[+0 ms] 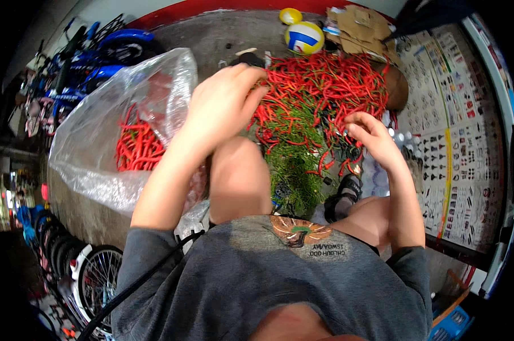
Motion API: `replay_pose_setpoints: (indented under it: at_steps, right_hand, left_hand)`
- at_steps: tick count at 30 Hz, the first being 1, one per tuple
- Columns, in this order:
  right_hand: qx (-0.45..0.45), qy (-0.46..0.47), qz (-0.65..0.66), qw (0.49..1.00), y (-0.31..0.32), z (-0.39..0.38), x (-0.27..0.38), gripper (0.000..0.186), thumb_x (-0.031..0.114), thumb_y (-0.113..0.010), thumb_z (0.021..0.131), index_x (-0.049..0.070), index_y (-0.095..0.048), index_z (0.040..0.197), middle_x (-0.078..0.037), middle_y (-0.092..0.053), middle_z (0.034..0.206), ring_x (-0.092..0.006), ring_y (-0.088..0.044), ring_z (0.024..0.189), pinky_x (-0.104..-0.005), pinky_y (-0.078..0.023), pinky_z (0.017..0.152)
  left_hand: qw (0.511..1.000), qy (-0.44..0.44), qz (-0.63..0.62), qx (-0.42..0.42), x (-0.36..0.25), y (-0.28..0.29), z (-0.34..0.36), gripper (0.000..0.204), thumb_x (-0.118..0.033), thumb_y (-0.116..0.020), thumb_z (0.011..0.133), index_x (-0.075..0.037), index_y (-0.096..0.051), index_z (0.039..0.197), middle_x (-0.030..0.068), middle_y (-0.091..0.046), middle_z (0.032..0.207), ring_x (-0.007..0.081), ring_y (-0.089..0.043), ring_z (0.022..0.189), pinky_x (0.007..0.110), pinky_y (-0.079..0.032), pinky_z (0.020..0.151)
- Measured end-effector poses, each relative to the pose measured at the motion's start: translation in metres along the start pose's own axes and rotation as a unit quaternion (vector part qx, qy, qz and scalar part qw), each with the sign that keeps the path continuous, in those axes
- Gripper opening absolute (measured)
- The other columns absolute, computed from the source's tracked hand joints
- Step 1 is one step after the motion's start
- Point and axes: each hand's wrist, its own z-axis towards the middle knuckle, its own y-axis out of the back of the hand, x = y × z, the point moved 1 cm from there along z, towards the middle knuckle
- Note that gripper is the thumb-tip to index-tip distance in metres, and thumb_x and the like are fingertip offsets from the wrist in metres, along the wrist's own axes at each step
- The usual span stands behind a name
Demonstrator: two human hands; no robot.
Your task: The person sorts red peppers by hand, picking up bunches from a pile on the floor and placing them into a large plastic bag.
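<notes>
A broad heap of red chili peppers [336, 79] lies on the floor in front of me. Green stems [297, 176] are piled at its near side, between my legs. My left hand [228, 99] hovers by the heap's left edge, slightly blurred, thumb and fingers apart, with nothing visible in it. Over the heap's near right side is my right hand [373, 136], fingers curved and a gap between thumb and forefinger; I make out nothing in it. Left of my left forearm, a large clear plastic bag [92, 142] stands wide-mouthed, with red chilies [138, 145] inside.
A volleyball [304, 38] and a smaller yellow ball [290, 16] lie beyond the heap, near flattened cardboard [364, 28]. Blue bicycles [92, 71] stand at the far left, and a spoked wheel [101, 278] at the near left. A printed panel [456, 142] borders the right side.
</notes>
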Motion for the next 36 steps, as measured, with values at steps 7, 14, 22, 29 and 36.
replay_pose_setpoints:
  at_steps: [7, 14, 22, 29, 36]
  right_hand:
    - [0.019, 0.005, -0.312, 0.950, 0.035, -0.035, -0.014, 0.039, 0.025, -0.062, 0.080, 0.001, -0.052, 0.109, -0.018, -0.055, 0.099, -0.0361, -0.053, 0.096, -0.0405, -0.043, 0.081]
    - [0.036, -0.092, -0.252, 0.963, 0.073, -0.067, -0.006, 0.047, 0.029, -0.065, 0.076, 0.000, -0.052, 0.112, -0.019, -0.055, 0.105, -0.0377, -0.052, 0.099, -0.0406, -0.042, 0.086]
    - [-0.030, -0.245, -0.124, 0.961, 0.084, -0.050, -0.056, 0.061, 0.050, -0.060, 0.078, -0.005, -0.053, 0.103, -0.015, -0.056, 0.097, -0.0256, -0.055, 0.086, -0.0336, -0.044, 0.077]
    - [0.020, -0.161, -0.115, 0.980, 0.085, -0.030, -0.045, 0.051, 0.036, -0.063, 0.077, -0.003, -0.053, 0.107, -0.019, -0.056, 0.105, -0.0343, -0.054, 0.095, -0.0377, -0.043, 0.083]
    - [0.069, -0.121, -0.186, 0.972, 0.074, -0.026, -0.036, 0.045, 0.030, -0.064, 0.077, -0.001, -0.054, 0.108, -0.018, -0.055, 0.107, -0.0366, -0.052, 0.101, -0.0392, -0.041, 0.088]
  left_hand:
    - [0.902, 0.098, 0.126, 0.401, 0.140, -0.222, 0.105, 0.036, -0.033, -0.056, 0.078, -0.003, -0.064, 0.097, 0.0173, -0.063, 0.102, 0.0305, -0.060, 0.095, 0.041, -0.049, 0.080]
    - [0.897, -0.035, 0.243, 0.368, 0.195, -0.380, 0.123, 0.072, -0.021, -0.068, 0.071, -0.019, -0.034, 0.134, 0.0123, -0.047, 0.125, 0.0310, -0.044, 0.118, 0.047, -0.042, 0.092]
    - [0.876, 0.137, 0.192, 0.420, 0.210, -0.438, 0.147, 0.110, -0.038, -0.084, 0.053, -0.027, -0.016, 0.138, 0.0159, -0.035, 0.136, 0.0346, -0.030, 0.128, 0.056, -0.033, 0.096]
    - [0.902, 0.152, 0.066, 0.398, 0.207, -0.447, 0.118, 0.098, -0.036, -0.080, 0.057, -0.025, -0.022, 0.136, 0.0167, -0.059, 0.105, 0.0361, -0.054, 0.103, 0.048, -0.046, 0.084]
    - [0.943, 0.140, 0.058, 0.295, 0.163, -0.432, 0.083, 0.107, -0.038, -0.081, 0.053, -0.032, -0.017, 0.138, 0.0204, -0.048, 0.120, 0.0392, -0.052, 0.105, 0.049, -0.045, 0.085]
